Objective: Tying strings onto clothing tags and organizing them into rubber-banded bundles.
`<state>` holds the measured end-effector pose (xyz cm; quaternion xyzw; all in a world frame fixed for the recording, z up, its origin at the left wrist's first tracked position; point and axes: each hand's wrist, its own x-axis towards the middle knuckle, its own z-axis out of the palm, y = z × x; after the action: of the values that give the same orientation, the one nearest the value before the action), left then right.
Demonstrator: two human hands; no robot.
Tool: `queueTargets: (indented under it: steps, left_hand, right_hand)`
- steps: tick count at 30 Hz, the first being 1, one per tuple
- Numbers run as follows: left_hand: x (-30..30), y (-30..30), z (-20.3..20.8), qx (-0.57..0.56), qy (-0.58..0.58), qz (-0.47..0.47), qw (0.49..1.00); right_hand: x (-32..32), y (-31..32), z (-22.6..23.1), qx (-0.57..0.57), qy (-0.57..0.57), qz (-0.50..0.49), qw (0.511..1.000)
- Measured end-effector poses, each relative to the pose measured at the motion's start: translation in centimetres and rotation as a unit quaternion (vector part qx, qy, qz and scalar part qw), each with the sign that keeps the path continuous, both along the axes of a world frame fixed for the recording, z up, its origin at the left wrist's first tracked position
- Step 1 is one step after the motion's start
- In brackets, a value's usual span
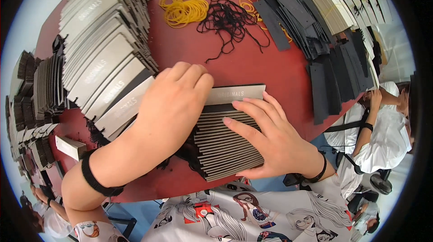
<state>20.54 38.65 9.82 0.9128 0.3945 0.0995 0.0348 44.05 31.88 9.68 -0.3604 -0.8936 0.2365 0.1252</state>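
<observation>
A row of grey card hang tags [228,145] stands on edge in front of me, their thin edges making stripes. At its far end a grey tag [241,92] with pale lettering leans with its face up. My left hand [178,89] is over the left end of that tag, fingers curled closed; whatever they pinch is hidden behind the knuckles. Spread over the right side of the row, my right hand [270,140] rests its fingertips on the far tag and the top edges, thumb lower down. Black string shows at the row's left side.
Overlapping strung grey tags [101,68] fill the left of the red table [180,55]. Farther off lie yellow rubber bands [185,10] and tangled black strings [230,23]. Black cards [300,21] and pale card stacks [327,5] are at right. Other people sit nearby.
</observation>
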Motion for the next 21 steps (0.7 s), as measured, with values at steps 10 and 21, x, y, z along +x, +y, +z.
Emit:
queueTargets:
  steps: [10,21]
  left_hand:
    - [-0.4,-1.7,4.8,-0.177,-0.566,0.077,0.802]
    - [-15.0,5.6,6.2,-0.085,-0.430,0.273,0.856]
  right_hand:
    - [-0.3,-0.7,0.4,0.021,-0.015,-0.009,1.000]
    - [-0.2,-1.0,0.2,0.041,0.001,-0.003,0.999]
